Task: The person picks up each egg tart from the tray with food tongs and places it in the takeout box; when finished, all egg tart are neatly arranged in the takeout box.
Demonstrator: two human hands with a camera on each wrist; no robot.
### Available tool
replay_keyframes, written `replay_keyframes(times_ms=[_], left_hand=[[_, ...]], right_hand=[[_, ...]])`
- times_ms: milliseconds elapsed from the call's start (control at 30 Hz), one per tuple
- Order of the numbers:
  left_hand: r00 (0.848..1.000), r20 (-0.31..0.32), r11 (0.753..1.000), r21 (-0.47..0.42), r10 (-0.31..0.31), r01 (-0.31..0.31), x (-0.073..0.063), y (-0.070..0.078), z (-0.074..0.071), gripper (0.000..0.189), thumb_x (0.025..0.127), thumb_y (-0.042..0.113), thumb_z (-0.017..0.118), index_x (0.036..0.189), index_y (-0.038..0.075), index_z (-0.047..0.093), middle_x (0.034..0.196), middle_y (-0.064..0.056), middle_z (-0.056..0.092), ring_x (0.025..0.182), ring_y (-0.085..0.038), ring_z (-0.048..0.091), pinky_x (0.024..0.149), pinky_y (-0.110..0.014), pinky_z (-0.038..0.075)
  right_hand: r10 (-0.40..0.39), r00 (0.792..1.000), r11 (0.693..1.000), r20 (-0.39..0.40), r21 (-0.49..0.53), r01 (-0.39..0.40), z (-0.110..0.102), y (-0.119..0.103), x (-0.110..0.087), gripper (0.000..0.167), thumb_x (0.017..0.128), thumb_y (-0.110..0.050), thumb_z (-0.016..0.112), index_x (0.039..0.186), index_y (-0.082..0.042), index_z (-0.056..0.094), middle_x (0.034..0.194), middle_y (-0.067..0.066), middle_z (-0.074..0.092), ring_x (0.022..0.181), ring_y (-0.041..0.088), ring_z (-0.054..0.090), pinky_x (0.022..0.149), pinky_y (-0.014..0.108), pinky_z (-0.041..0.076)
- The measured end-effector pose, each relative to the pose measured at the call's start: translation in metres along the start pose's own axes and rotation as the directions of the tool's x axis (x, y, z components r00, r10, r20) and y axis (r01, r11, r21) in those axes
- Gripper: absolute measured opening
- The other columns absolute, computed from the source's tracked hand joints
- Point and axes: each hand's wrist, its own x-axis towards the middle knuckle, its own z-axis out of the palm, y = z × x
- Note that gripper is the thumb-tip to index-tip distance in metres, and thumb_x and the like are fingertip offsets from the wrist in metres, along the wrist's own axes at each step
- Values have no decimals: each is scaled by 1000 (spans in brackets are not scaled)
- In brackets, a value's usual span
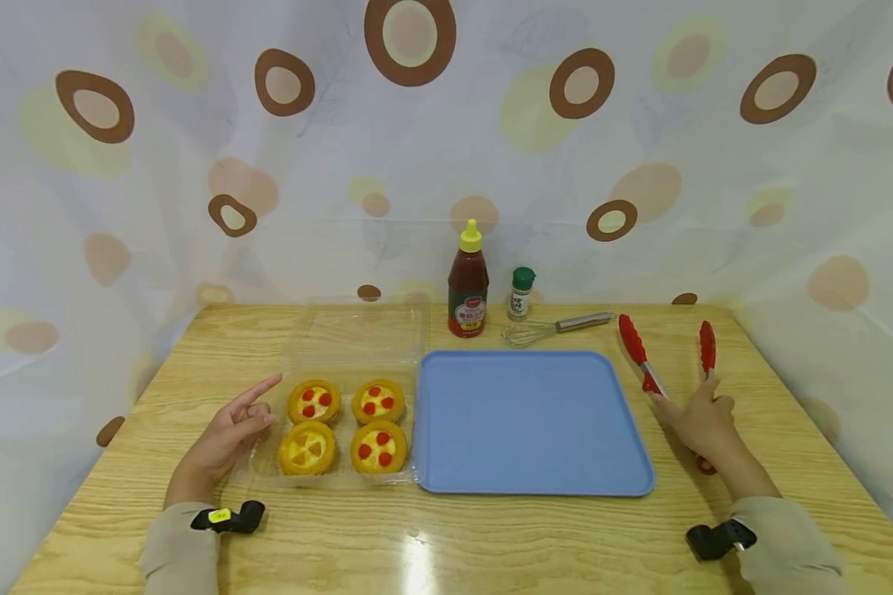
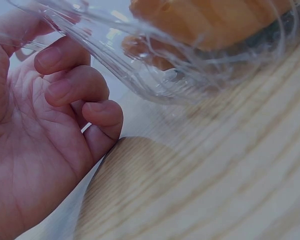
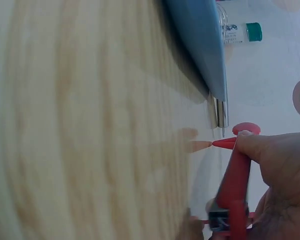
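My left hand (image 1: pixel 223 438) is at the left edge of a clear plastic clamshell box (image 1: pixel 342 481), its index finger extended and its other fingers loosely curled. In the left wrist view the box wall (image 2: pixel 155 92) passes close to the fingers; contact is hard to judge. Several small tarts sit in the open box: one tart (image 1: pixel 307 449) has yellow wedges on top, while others, like this tart (image 1: pixel 378 447), carry red pieces. On the right, my right hand (image 1: pixel 703 421) grips a pair of red-tipped tongs (image 1: pixel 632 340), whose arms are spread wide above the table.
A blue tray (image 1: pixel 528 421) lies between the box and the tongs. Behind it stand a sauce bottle (image 1: pixel 468 289) with a yellow cap and a green-capped shaker (image 1: pixel 520 296). A whisk (image 1: pixel 558 327) lies beside them. A patterned cloth (image 1: pixel 327 165) hangs behind the wooden table (image 1: pixel 327 545).
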Motion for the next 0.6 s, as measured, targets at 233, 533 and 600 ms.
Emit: replay_keyframes(times_ms=[233, 533, 600], left_hand=[[1000, -15, 1000, 12, -1, 1, -3, -2, -1, 56, 96, -9, 40, 146, 17, 37, 69, 1, 36, 61, -22, 25, 58, -34, 23], [1000, -22, 1000, 24, -8, 9, -2, -2, -2, 55, 96, -9, 39, 147, 14, 36, 74, 9, 46, 63, -23, 26, 58, -34, 23], [999, -33, 999, 36, -21, 22, -1, -1, -2, 56, 97, -8, 40, 148, 13, 34, 73, 9, 46, 63, -22, 26, 58, -33, 23]], right_hand=[[41, 999, 999, 6, -19, -41, 3, -3, -1, 121, 88, -58, 52, 131, 18, -31, 121, 58, 4, 108, 71, 22, 81, 72, 35], [60, 997, 997, -38, -50, -62, 5, 0, -4, 134, 78, -62, 64, 134, 13, -31, 120, 56, 3, 105, 70, 22, 78, 70, 36], [39, 997, 997, -72, -69, -44, 5, -1, -7, 133, 78, -62, 64, 136, 13, -29, 119, 57, 4, 104, 70, 20, 76, 69, 35]])
